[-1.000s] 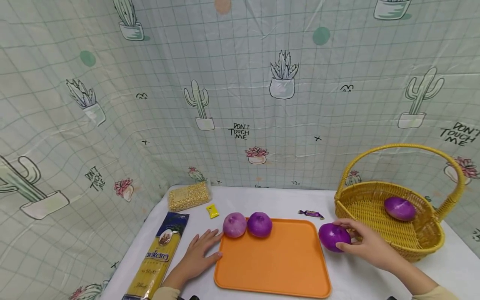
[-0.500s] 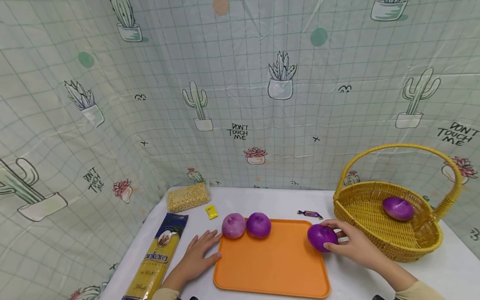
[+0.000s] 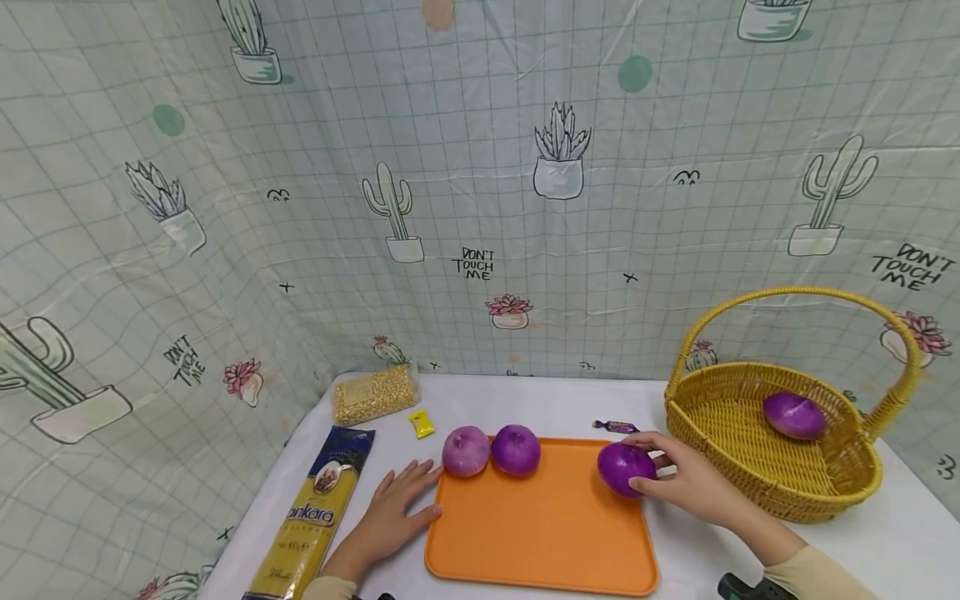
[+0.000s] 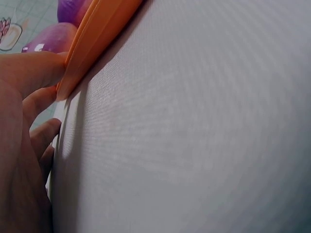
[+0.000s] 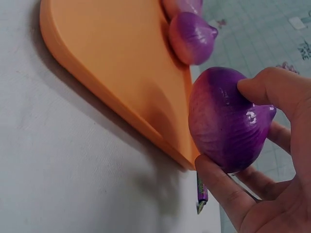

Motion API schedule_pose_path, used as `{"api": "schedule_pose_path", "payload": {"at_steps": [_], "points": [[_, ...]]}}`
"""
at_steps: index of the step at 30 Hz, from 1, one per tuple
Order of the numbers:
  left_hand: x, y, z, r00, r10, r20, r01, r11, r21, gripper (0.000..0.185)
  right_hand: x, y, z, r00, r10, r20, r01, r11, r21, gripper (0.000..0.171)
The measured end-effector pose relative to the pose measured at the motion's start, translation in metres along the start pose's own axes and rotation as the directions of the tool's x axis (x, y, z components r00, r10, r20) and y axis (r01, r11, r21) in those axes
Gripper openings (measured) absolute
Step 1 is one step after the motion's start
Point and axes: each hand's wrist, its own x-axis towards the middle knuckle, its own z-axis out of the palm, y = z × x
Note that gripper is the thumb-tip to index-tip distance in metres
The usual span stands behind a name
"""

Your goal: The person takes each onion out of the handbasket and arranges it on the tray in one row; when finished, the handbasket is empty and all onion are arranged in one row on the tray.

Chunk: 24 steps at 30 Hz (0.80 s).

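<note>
Over the right edge of the orange tray (image 3: 540, 533), the right hand (image 3: 693, 487) grips a purple onion (image 3: 625, 469); best to lower it clear of the rim before the grip loosens, while the flat, open left hand (image 3: 390, 521) steadies the tray on the bench (image 3: 697, 558)

Two bare hands, pale yellow long sleeves (image 3: 806, 573) (cuffs only showing), no rings

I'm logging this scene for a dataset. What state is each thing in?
held onion: gripped by right hand, above the tray's right edge
orange tray: flat on table, left hand against its left edge
two onions: resting on the tray
basket: upright, holds one onion
</note>
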Motion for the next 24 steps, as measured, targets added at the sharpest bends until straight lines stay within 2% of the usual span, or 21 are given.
{"api": "schedule_pose_path", "payload": {"at_steps": [24], "points": [[0.001, -0.002, 0.001, 1.0, 0.006, 0.004, -0.006, 1.0, 0.008, 0.06, 0.033, -0.011, 0.027, 0.997, 0.063, 0.035, -0.063, 0.998, -0.005, 0.056]]}}
